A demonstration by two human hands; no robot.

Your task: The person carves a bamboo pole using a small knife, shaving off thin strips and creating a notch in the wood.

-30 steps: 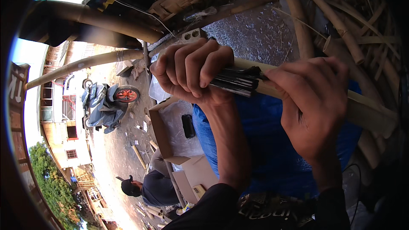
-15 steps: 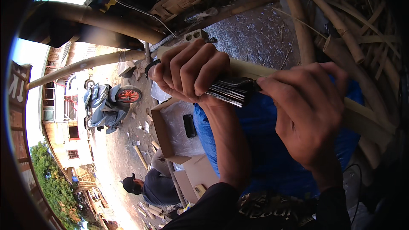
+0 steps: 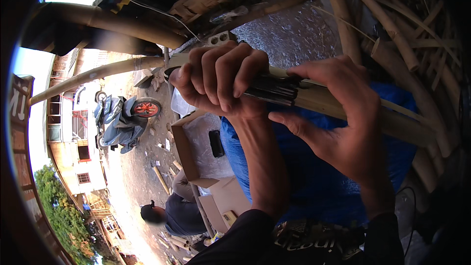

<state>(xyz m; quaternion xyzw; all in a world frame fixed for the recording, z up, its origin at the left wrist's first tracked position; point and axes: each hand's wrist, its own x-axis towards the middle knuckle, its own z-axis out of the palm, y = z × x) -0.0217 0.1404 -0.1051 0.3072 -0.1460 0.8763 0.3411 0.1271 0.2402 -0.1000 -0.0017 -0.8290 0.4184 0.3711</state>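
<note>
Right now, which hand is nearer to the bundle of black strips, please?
Left: the left hand is closed around the bundle of black strips, while the right hand is open beside its right end.

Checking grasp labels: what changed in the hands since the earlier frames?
Right hand opened: thumb and fingers, earlier closed at the end of the black ridged bundle, now spread apart, thumb down and left, apparently releasing it. Unchanged: left hand gripping the bundle over the bamboo piece; cardboard box, motorbike.

Bare fingers [image 3: 227,74] and forearms [image 3: 265,167]; black sleeves [image 3: 243,238]; black shirt front [image 3: 333,257] with pale lettering [image 3: 305,244], mottled print [image 3: 308,227].
</note>
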